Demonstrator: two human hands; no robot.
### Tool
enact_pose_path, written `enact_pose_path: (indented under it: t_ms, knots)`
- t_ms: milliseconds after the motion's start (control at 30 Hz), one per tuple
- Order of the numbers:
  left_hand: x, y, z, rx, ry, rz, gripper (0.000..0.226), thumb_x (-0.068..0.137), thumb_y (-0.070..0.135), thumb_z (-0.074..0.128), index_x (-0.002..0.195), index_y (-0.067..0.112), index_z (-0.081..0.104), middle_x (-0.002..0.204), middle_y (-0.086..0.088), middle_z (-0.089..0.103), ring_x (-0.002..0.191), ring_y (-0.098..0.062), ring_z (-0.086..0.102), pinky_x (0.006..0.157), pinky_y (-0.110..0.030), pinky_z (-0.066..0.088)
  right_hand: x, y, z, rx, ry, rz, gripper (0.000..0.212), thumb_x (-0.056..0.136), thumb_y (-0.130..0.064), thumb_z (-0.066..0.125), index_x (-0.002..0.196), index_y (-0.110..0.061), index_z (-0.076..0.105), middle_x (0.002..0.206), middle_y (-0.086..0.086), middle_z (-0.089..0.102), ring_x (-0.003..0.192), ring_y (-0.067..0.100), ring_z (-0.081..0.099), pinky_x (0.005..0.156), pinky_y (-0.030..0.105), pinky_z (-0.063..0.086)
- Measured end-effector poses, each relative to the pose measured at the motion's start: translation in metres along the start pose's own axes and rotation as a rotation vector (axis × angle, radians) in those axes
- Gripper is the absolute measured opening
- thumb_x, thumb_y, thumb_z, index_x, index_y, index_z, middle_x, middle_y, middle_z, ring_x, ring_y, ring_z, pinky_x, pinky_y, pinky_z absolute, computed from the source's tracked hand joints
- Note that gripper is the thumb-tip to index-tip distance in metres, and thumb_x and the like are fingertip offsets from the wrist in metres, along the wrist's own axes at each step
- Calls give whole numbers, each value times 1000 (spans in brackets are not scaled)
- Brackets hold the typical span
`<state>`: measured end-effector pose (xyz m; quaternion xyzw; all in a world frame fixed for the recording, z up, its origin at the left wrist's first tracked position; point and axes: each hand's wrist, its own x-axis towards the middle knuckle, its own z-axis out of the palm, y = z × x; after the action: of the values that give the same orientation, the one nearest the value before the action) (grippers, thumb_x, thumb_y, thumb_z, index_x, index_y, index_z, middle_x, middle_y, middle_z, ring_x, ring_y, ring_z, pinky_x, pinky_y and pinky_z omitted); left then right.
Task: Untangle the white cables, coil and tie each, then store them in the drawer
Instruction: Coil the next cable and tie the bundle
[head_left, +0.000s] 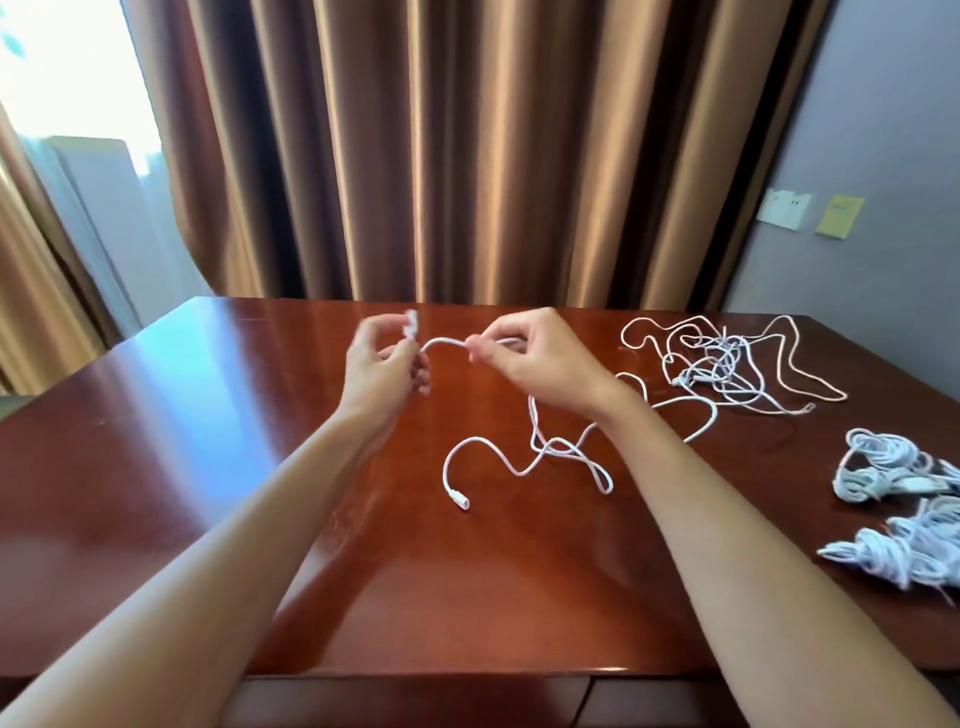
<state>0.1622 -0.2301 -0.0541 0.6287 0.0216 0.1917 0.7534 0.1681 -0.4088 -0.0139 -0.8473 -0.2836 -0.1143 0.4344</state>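
Head view only. Loose white cable (540, 452) strung between both hands above the glossy reddish-brown wooden table (208, 441); short raised span running left to right, bowed upward between the two grips. Left hand (382, 371) raised over the far middle of the table, fingertips pinching the cable just below its blurred white plug end (411, 323), which sticks up past the fingers. Right hand (535, 356) just to the right, thumb and forefinger pinched narrow on the same cable, remaining fingers curled. From the right hand, rest of the cable dropping to the table and wandering nearer in slack bends, one strand looping off right, the other plug end (462, 503) lying near centre, nearer than both hands. So: free length below and nearer than the right hand, held end at the left. By judgement, coiling about to start, the left hand serving as anchor and the right feeding slack toward it.

Tangled heap of thin white cables (722, 366) lying far right, well apart from the left hand, near the right forearm. Finished coiled and tied white bundles (893, 514) at the near right edge. Drawer fronts (415, 701) under the near table edge, seemingly closed. Brown pleated curtains (467, 156) behind the far edge.
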Motion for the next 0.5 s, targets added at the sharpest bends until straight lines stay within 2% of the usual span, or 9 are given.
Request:
enact_pose_path:
  t_ms: [67, 133, 200, 300, 400, 500]
  knots:
    - [1, -7, 2, 68, -126, -39, 24, 104, 10, 45, 95, 5, 67, 69, -8, 59, 60, -18, 55, 51, -21, 46, 1, 6, -11, 84, -10, 23, 24, 99, -25, 65, 85, -8, 75, 46, -18, 51, 43, -1, 45, 50, 9, 32]
    - [0, -10, 8, 125, -243, -50, 38, 107, 22, 41, 93, 1, 69, 72, -8, 60, 64, -17, 58, 57, -22, 48, 1, 16, -14, 184, 5, 41, 26, 100, -29, 62, 85, -12, 75, 47, -13, 40, 45, 5, 33, 48, 18, 28]
    - [-4, -11, 11, 247, -338, 60, 39, 107, 26, 42, 97, 0, 69, 71, -7, 56, 63, -15, 55, 59, -23, 46, 0, 25, -13, 293, 40, 69, 26, 101, -34, 60, 84, -19, 73, 50, -6, 39, 47, 11, 32, 48, 25, 30]
    - [-4, -17, 11, 390, -410, 280, 31, 106, 20, 45, 91, 7, 69, 71, -8, 56, 60, -12, 50, 58, -23, 43, 0, 36, -8, 441, 74, 126, 26, 105, -30, 54, 87, -16, 67, 53, -7, 41, 47, 8, 34, 49, 22, 34]
    - [-4, -22, 8, 290, -410, 262, 31, 107, 12, 40, 83, 9, 60, 80, -14, 68, 61, -11, 52, 59, -24, 46, 0, 38, 3, 332, 72, 105, 23, 105, -28, 53, 91, -18, 68, 56, -13, 46, 51, 5, 38, 48, 16, 34]
    - [-4, -25, 3, 183, -366, 199, 29, 108, 11, 36, 86, 8, 54, 78, -10, 67, 59, -11, 51, 56, -23, 45, 1, 38, 13, 159, 7, 75, 30, 107, -29, 49, 100, -13, 73, 51, -18, 49, 45, 1, 42, 49, 11, 33]
